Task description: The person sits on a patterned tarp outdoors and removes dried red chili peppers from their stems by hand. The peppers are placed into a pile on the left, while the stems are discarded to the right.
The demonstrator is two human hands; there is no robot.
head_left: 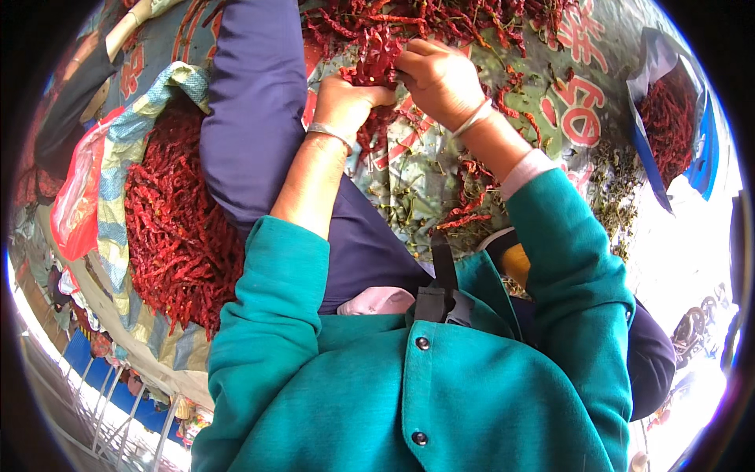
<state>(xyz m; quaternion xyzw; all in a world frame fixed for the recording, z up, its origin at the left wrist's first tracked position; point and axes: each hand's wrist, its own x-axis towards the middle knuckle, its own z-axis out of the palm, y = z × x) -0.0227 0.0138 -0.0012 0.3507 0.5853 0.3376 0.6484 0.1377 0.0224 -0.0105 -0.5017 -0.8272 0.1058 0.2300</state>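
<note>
My left hand is closed round a bunch of dried red chilies, its thumb pointing right. Close against the bunch's right side, my right hand has its fingertips pinched together. Whatever lies in that pinch is too small and hidden to make out. Just beyond both hands spreads a heap of dried chilies on a printed sheet. Loose chilies and bits of stem are scattered on the sheet below my hands.
At left, a striped woven sack stands full of dried chilies, beside a red plastic bag. Another bag of chilies sits at far right. Stem litter lies nearby. Another person's arm shows at upper left.
</note>
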